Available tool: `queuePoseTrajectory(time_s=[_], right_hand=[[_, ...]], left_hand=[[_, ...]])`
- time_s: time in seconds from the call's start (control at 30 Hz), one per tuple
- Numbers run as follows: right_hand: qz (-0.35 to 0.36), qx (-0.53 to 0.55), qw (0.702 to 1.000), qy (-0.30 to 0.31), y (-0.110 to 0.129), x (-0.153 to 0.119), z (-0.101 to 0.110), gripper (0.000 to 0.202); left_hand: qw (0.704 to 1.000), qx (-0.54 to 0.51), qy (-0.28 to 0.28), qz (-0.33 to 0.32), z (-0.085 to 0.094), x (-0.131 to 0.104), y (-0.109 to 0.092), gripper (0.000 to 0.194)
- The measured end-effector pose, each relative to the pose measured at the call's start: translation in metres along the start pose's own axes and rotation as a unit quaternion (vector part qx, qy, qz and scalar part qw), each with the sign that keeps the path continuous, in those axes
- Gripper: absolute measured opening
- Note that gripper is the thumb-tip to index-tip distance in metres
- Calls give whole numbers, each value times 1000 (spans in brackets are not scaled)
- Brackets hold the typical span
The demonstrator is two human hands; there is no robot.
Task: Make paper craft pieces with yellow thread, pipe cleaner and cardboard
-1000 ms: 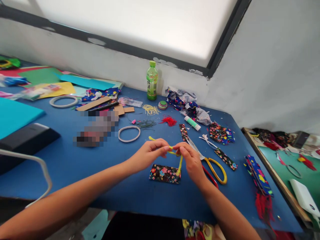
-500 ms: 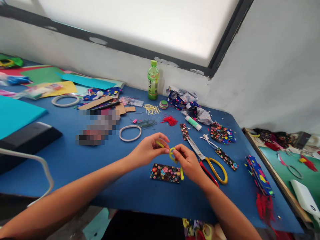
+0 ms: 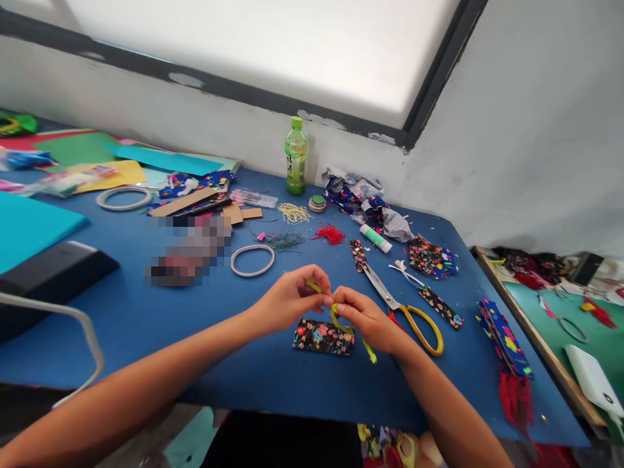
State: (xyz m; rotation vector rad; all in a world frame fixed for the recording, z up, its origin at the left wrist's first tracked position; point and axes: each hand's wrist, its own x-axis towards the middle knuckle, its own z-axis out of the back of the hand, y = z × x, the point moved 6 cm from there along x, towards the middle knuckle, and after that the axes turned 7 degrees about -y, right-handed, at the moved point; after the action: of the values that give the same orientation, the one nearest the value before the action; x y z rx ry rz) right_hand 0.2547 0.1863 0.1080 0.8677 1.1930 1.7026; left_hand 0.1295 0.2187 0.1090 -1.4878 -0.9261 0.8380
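Both hands pinch a yellow cord [image 3: 335,317], which makes a small loop between them. My left hand [image 3: 292,296] grips one part of it, with a bit of cord showing over the fingers. My right hand [image 3: 365,315] is closed on the other side of the loop, and a loose end hangs below it. The fingertips of both hands nearly meet. Beneath them on the table lies a black floral fabric-covered piece [image 3: 322,337]. Just right of my right hand rest large scissors [image 3: 390,299] with yellow and red handles.
On the blue table [image 3: 234,383] stand a green bottle [image 3: 296,159] and, lying nearer, a glue stick [image 3: 376,238]. White rings [image 3: 253,260], red threads [image 3: 329,234], crumpled fabric [image 3: 361,198] and a blue floral piece with red tassel [image 3: 507,341] lie around. A green side table [image 3: 541,312] adjoins at right.
My right hand has turned slightly and the cord's loose end has swung right and down. The loop has changed shape between the fingers. The view has shifted slightly.
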Motion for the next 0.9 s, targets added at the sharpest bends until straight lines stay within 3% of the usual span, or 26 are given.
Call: queuePoseTrajectory(time_s=[0.27,0.57,0.73,0.9], right_hand=[[-91,134,985,-62,-8,-1,-3,26],[-62,136,983,-110,-9,-2,-3,21],[-56,131,983,-113,-11,-2,-4,22],[-44,117,987,-103,-10,-2,0,24]], left_hand=[[999,-14,-4,-33,2,0,-3,25],[1000,15,-5,-14,-2,-5,2,24],[998,51,-4,-37,-4,-9,0,18],[999,14,-12,-34,-4,-6,-1,22]])
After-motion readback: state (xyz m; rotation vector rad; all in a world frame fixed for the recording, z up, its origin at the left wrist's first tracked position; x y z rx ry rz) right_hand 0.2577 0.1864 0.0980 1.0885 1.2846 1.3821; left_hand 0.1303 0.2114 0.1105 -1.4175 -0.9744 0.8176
